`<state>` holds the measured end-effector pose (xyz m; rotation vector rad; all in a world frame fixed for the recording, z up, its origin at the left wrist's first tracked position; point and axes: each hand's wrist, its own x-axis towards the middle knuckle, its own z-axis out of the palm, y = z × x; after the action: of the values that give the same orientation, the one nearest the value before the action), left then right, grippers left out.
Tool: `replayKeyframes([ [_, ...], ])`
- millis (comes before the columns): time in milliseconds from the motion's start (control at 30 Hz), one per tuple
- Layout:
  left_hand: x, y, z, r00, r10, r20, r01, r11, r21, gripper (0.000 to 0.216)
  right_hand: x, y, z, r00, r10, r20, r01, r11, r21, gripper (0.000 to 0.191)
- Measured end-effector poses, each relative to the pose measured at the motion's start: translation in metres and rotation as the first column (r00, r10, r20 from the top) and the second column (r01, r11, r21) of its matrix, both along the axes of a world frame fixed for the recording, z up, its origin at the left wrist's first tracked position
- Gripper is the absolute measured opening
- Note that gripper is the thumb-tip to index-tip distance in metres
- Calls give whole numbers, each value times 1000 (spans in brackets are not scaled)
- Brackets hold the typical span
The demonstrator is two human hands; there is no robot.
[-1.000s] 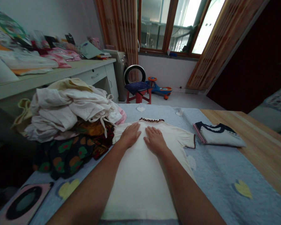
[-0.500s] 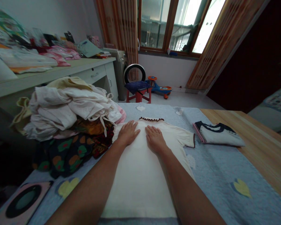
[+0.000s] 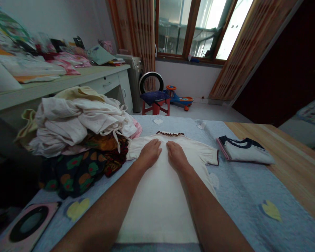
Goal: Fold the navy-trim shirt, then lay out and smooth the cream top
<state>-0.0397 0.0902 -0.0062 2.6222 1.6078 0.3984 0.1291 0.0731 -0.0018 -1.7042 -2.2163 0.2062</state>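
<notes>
A white short-sleeved shirt [image 3: 160,210] lies spread out, its brown-trimmed ruffled collar at the far end and its hem towards me. On its upper left chest rests my left hand [image 3: 150,153], thumb side inward, with the fingers extended and nothing held. My right hand [image 3: 177,154] is open too and touches the upper right chest, a narrow strip of cloth separating it from the left. Both forearms cover parts of the shirt's sides. The shirt's left sleeve reaches the clothes pile, while the brown-edged right sleeve lies free.
A heap of crumpled clothes [image 3: 78,122] stands at the left. To the right lies a folded white and navy garment [image 3: 246,150]. Underneath is a light blue quilted cloth [image 3: 241,196] over a wooden surface [image 3: 301,164]. A pink flat item [image 3: 46,227] occupies the near left corner.
My hands have slid closer together over the upper chest of the shirt, the left one moving right and the right one slightly right. Their fingers look less spread and more tilted inward.
</notes>
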Motion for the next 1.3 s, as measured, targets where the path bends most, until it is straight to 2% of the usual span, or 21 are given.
replayKeyframes([
  [133, 0, -2, -4, 1000, 23, -17, -24, 1000, -20, 48, 2, -3, 6, 995, -56, 79, 59, 997, -40, 44],
  [400, 0, -4, -2, 998, 54, -34, -57, 995, -77, 53, 13, -7, 9, 965, -204, 167, 225, 967, -117, 61],
  [667, -1, -2, -6, 998, 61, -32, -64, 995, -82, 55, 20, 6, 1, 961, -213, 178, 237, 963, -129, 76],
  [833, -1, -2, -4, 998, 61, -31, -64, 993, -98, 55, 27, 12, 11, 964, -179, 198, 210, 967, -147, 74],
  [967, -1, -3, -2, 997, 67, -44, -71, 991, -112, 55, 25, 12, 17, 956, -209, 204, 228, 971, -75, 60],
  [1100, -1, -2, -4, 997, 61, -41, -66, 992, -107, 55, 22, 9, 10, 945, -266, 191, 270, 963, 6, 56],
  [1300, -1, -1, -4, 997, 74, -22, -76, 990, -119, 56, 24, 11, 1, 949, -267, 165, 267, 963, 24, 60],
])
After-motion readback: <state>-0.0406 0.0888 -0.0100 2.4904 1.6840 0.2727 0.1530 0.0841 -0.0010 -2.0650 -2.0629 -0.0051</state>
